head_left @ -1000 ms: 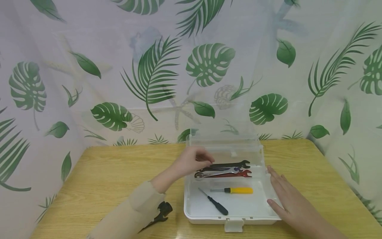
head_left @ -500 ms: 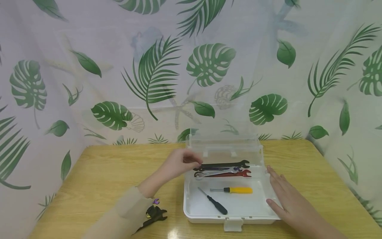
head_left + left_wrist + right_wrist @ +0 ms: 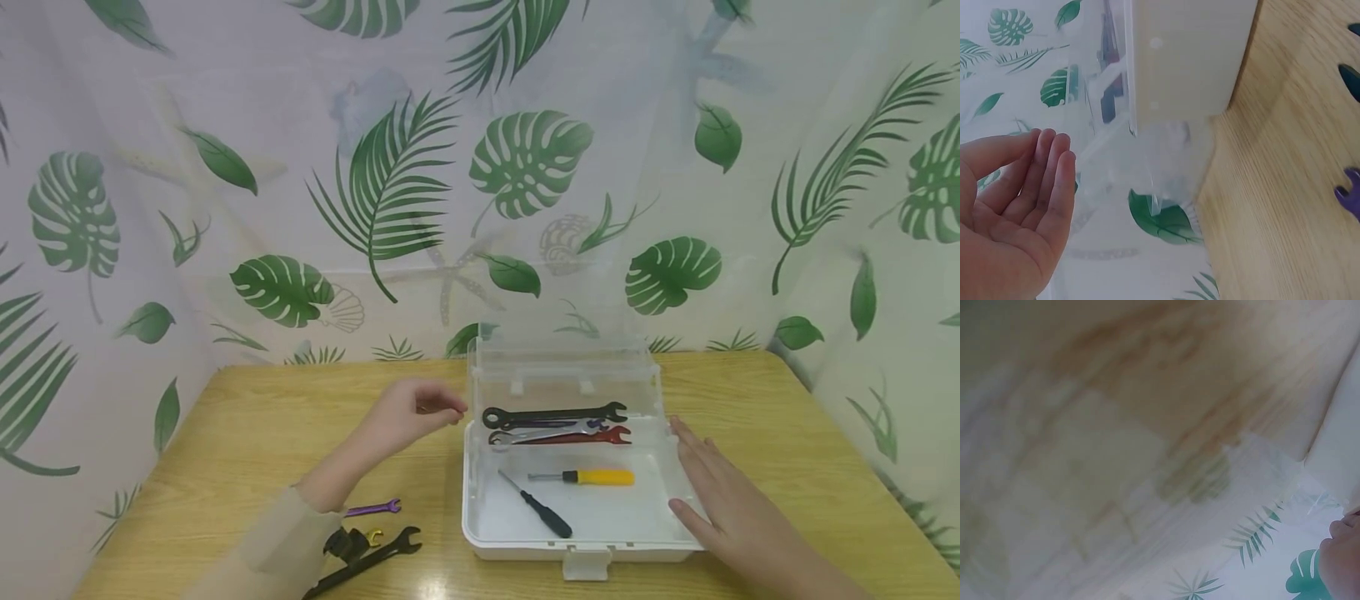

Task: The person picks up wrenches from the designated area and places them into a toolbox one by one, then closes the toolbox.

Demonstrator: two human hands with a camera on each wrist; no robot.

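My left hand (image 3: 408, 417) hovers just left of the white toolbox (image 3: 615, 517), empty, thumb close to its loosely bent fingers. In the left wrist view, nothing shows between those fingertips. My right hand (image 3: 738, 504) rests with extended fingers against the box's right side. Across the back of the box lie a black wrench (image 3: 555, 415), a silver wrench (image 3: 547, 432) and a red wrench (image 3: 617, 436), with other pieces partly hidden among them. In front of these sit a yellow-handled screwdriver (image 3: 607, 477) and a black-handled screwdriver (image 3: 551, 518).
The clear lid (image 3: 562, 362) stands raised behind the box. Left of the box, on the wooden table (image 3: 300, 417), lie a purple wrench (image 3: 378, 507), a small gold wrench (image 3: 376, 537), a black wrench (image 3: 375, 562) and a black object (image 3: 345, 546), partly covered by my left sleeve (image 3: 281, 542).
My left hand has moved left, away from the black wrench in the box and out past its edge. More tools on the table show beside the sleeve. My right hand stays put.
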